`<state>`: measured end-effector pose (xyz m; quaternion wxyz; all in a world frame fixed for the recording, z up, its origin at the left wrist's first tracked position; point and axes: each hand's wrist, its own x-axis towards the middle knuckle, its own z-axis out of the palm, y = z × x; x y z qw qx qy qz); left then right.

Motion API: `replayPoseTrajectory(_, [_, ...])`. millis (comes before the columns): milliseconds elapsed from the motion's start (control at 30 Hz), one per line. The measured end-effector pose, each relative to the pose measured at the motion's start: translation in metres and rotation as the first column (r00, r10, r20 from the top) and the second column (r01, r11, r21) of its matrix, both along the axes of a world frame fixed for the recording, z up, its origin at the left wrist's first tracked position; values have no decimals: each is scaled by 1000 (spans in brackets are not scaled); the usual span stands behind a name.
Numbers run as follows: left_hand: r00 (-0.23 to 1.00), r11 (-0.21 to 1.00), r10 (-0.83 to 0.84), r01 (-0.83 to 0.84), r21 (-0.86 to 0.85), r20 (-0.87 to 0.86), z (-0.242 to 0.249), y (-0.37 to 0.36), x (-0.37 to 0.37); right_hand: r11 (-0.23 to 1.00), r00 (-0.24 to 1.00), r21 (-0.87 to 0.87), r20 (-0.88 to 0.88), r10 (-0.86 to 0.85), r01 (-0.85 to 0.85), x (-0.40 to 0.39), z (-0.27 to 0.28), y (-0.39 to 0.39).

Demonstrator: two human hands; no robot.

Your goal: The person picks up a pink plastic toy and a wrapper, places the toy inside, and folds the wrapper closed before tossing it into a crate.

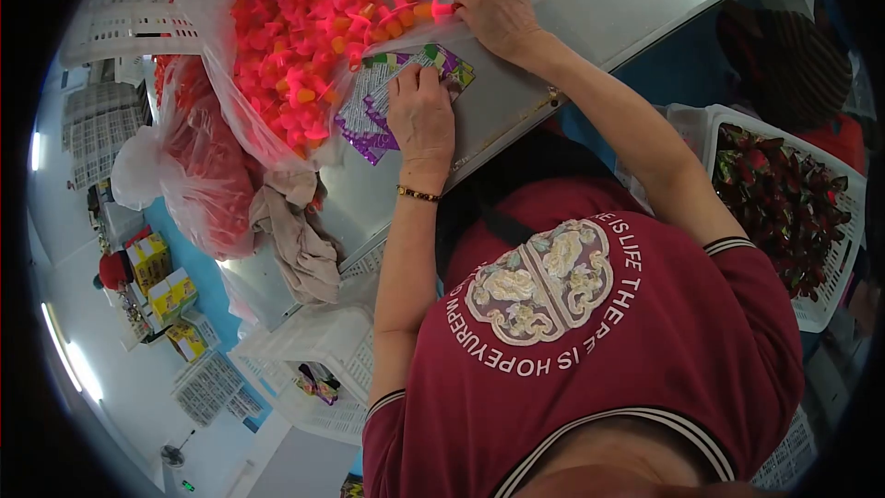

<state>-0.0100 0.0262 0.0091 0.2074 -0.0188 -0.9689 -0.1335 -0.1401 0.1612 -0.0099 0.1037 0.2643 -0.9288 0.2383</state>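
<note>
My left hand (422,120), with a bracelet at its wrist, rests on several purple and green printed packets (355,122) fanned out on the metal table (502,109); its bent fingers hold them. To its upper right, my right hand (502,20) pinches the pink end of a small pink-and-orange piece (433,10) at the edge of the pile. Many similar pieces (286,37) are heaped on clear plastic sheeting just beyond both hands.
A white basket (808,321) of dark red, shiny packets stands at the right, near another person (793,65). On the left are a white crate (120,9), a plastic bag of red items (207,175) and a cloth (300,244). A white basket (341,337) sits below the table edge.
</note>
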Motion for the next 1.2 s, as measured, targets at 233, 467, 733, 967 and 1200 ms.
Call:
replayPoseTrajectory(233, [994, 976, -10, 33, -214, 109, 4, 2, -10, 999, 995, -34, -98, 35, -38, 19, 14, 31])
replayPoseTrajectory(467, [998, 997, 56, -55, 55, -25, -3, -4, -7, 902, 967, -424, 253, 33, 80, 47, 23, 25])
replayPoseTrajectory(733, [978, 915, 198, -163, 368, -60, -5, -7, -3, 898, 980, -440, 172, 97, -11, 58, 10, 1])
replayPoseTrajectory(967, [977, 865, 211, -170, 472, -34, -10, -10, -3, 984, 992, -130, 25, 127, -123, 62, 13, 15])
replayPoseTrajectory(1200, [979, 821, 190, -118, 559, -73, -12, -14, -3, 961, 937, 185, -248, 246, -203, 51, 37, 19])
